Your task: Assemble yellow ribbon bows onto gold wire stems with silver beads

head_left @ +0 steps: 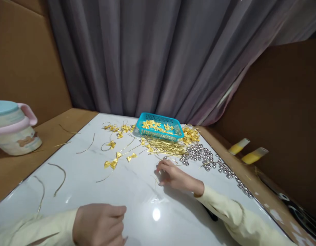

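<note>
My left hand is closed, knuckles up, low over the white tabletop; anything inside its fingers is hidden. Farther right, my right hand reaches forward over the table with curved fingers, the thumb apart from them. Just beyond its fingertips are a small silver bell-like bead and some loose gold cords. A pile of gold cords lies past that hand, with many silver beads to its right. Several yellow bows lie left of the hand, some with cord attached.
A turquoise basket holding yellow bows stands at the back, a heap of yellow bows beside it. On the left is a lidded cup; two yellow-filled tubes are at right. Loose cords lie at left.
</note>
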A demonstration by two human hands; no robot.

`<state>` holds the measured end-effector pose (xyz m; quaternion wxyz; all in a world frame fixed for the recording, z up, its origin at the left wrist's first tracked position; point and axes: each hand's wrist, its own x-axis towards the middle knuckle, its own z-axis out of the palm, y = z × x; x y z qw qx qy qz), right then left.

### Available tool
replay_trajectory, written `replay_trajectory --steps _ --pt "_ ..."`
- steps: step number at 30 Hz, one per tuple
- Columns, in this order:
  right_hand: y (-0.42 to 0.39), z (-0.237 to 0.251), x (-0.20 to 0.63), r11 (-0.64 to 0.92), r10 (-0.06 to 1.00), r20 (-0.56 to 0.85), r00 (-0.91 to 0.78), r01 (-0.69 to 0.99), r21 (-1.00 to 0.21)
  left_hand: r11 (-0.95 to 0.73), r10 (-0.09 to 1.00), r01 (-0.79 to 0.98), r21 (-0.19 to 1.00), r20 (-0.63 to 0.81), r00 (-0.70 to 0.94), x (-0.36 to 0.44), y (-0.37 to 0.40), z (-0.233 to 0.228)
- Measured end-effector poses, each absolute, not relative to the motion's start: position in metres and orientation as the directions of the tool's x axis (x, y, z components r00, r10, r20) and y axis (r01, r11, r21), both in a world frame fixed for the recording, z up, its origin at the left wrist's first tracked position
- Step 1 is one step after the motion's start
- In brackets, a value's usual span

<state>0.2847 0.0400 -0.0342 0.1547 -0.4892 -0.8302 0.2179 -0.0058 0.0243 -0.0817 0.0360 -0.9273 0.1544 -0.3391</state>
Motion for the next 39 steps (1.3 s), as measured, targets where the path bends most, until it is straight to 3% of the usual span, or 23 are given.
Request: replay_trajectory --steps 4,10,14,18,21,24,27,29,33,36,39 --pt "0.045 -0.036 0.283 0.407 0.883 0.023 -0.469 0.739 -0.537 -0.974 -0.223 -0.150 -0.170 0.594 0.773 0.014 0.039 -0.053" --pt "0.015 -0.030 0.264 0.384 0.910 0.069 -0.410 0.765 -0.518 -1.000 -0.021 -0.022 -0.004 0.548 0.836 0.014 0.039 -0.051" --pt "-0.009 -0.030 0.249 0.546 0.837 0.198 -0.511 0.746 -0.382 -0.981 0.154 0.082 0.175 0.450 0.880 0.015 0.041 -0.046" --pt "-0.023 -0.023 0.240 0.667 0.745 0.262 -0.614 0.686 -0.291 -0.928 0.261 0.132 0.350 0.352 0.899 0.017 0.046 -0.045" --pt "-0.026 -0.011 0.234 0.684 0.726 0.285 -0.626 0.611 -0.398 -0.883 0.240 0.083 0.462 0.292 0.926 0.025 0.054 -0.043" --pt "-0.022 0.002 0.229 0.600 0.785 0.355 -0.508 0.480 -0.640 -0.802 0.156 -0.056 0.595 0.298 0.942 0.047 0.063 -0.033" --pt "-0.014 0.013 0.232 0.361 0.918 0.280 -0.282 0.296 -0.884 -0.573 0.172 -0.159 0.804 0.308 0.936 0.074 0.064 -0.021" --pt "-0.008 0.017 0.239 0.129 0.979 0.114 -0.169 0.078 -0.989 -0.321 0.171 -0.092 0.943 0.153 0.973 0.087 0.061 -0.016" --pt "0.003 0.017 0.258 -0.173 0.976 -0.111 -0.185 -0.362 -0.916 0.067 0.126 0.107 0.992 -0.115 0.985 0.091 0.058 -0.013" --pt "0.008 0.010 0.268 -0.287 0.953 -0.198 -0.230 -0.465 -0.837 0.290 0.014 0.166 0.942 -0.178 0.984 0.082 0.062 -0.012" --pt "0.010 0.002 0.267 -0.304 0.949 -0.221 -0.225 -0.463 -0.833 0.359 -0.097 0.287 0.888 -0.270 0.958 0.070 0.067 -0.008"
